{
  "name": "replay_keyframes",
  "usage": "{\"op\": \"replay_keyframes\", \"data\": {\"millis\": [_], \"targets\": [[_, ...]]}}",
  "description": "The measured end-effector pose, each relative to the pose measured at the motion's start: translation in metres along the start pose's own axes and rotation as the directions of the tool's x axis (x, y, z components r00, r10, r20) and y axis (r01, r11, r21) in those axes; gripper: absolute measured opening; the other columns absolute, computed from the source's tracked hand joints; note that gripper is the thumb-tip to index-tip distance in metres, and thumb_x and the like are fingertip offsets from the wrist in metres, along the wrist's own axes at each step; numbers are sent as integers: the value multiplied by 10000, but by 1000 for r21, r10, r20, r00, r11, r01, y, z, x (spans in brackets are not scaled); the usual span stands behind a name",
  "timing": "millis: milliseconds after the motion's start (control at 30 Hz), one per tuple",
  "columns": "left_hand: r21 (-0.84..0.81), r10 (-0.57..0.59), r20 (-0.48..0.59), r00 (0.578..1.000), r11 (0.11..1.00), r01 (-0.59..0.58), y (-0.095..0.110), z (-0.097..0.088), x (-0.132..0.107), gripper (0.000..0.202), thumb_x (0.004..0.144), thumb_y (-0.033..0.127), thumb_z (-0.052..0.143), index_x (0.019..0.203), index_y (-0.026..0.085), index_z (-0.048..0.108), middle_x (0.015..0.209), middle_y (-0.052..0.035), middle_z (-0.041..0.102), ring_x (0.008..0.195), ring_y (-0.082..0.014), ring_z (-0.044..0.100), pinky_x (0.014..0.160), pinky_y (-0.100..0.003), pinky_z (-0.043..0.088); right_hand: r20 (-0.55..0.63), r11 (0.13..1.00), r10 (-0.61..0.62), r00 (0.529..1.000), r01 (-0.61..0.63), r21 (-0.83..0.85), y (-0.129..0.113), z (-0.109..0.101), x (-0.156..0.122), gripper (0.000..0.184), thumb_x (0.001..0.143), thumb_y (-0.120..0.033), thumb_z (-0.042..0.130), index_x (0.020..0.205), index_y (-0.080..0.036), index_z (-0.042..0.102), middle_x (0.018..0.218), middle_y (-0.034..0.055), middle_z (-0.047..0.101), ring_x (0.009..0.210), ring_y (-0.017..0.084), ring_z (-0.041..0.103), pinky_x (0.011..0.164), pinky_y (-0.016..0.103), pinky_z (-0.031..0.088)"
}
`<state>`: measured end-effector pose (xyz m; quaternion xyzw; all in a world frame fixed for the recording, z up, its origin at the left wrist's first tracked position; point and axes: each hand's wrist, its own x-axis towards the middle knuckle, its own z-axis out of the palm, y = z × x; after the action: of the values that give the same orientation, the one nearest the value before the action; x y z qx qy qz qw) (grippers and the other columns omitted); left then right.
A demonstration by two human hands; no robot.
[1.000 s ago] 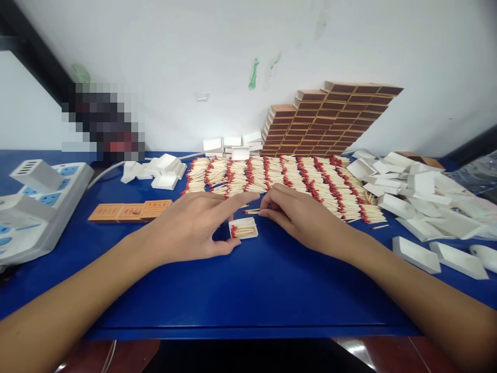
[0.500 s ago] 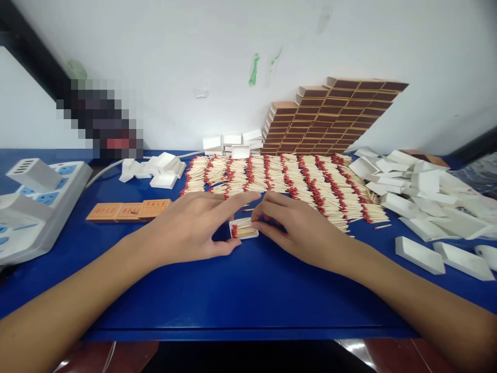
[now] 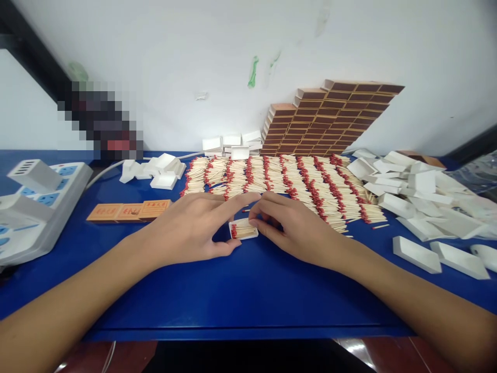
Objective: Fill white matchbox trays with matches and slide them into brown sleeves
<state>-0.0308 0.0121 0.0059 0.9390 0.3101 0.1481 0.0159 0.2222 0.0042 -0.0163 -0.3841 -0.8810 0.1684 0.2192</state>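
Note:
A small white matchbox tray (image 3: 244, 238) lies on the blue table, partly filled with red-headed matches (image 3: 241, 229), their heads at the left end. My left hand (image 3: 198, 225) curves around the tray's left side, thumb at the near corner and another finger by the far edge, holding it. At the right end, my right hand (image 3: 289, 228) has thumb and index finger pinched together over the match ends. Whatever sits between those fingertips is hidden. One loose match (image 3: 246, 211) lies just behind the tray. Beyond my hands, many matches (image 3: 272, 173) are laid out in rows.
Stacked matchboxes (image 3: 326, 119) stand against the wall. White trays (image 3: 423, 197) are heaped at right, with others (image 3: 163, 168) at back left. Orange matchboxes (image 3: 130, 211) lie beside my left wrist. A power strip (image 3: 73, 191) occupies the table's left side.
My right fingertips have shifted very slightly left at the tray's end, and the matches inside lie a little more evenly. My left hand has stayed in place.

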Motion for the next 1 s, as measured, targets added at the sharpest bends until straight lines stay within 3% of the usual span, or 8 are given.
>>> {"op": "replay_keyframes", "data": {"millis": [533,633,767,867,1000], "targets": [[2,2,-2,1000,1000,-2,-1,0,-1,727,913,309,694,1567,308,376,1009,15,772,915,-207,742,831,-321,556,-24,994,-61,998,63,90,8,0,4,102,1007,-190,616,1012,-188,718,960,44,635,826,156,608,733,291,471],[10,2,-2,1000,1000,-2,-1,0,-1,733,907,309,707,1564,308,381,1014,12,771,916,-212,739,823,-322,554,-47,991,-47,998,53,126,9,1,6,98,1010,-219,632,988,-193,724,855,19,613,755,149,576,689,288,453],[14,7,11,1000,1000,-7,0,-1,-1,766,909,296,712,1586,311,354,1013,11,766,915,-210,735,832,-328,553,-129,998,-52,990,56,25,16,5,12,149,1041,-220,573,1009,-177,712,843,33,589,791,179,552,701,317,436],[28,8,15,1000,1000,-8,0,-1,-1,777,911,307,713,1595,309,344,994,11,762,903,-213,735,824,-336,555,-121,993,-105,987,97,-73,23,9,15,238,1069,-200,484,1075,-155,718,930,81,595,887,220,554,755,356,448],[35,5,16,1000,999,-5,1,-2,-1,775,909,308,718,1589,311,346,1001,12,764,913,-217,738,816,-337,554,-104,989,-113,988,101,-111,27,10,16,265,1068,-227,495,1098,-148,746,924,88,593,876,225,557,756,365,453]]}}
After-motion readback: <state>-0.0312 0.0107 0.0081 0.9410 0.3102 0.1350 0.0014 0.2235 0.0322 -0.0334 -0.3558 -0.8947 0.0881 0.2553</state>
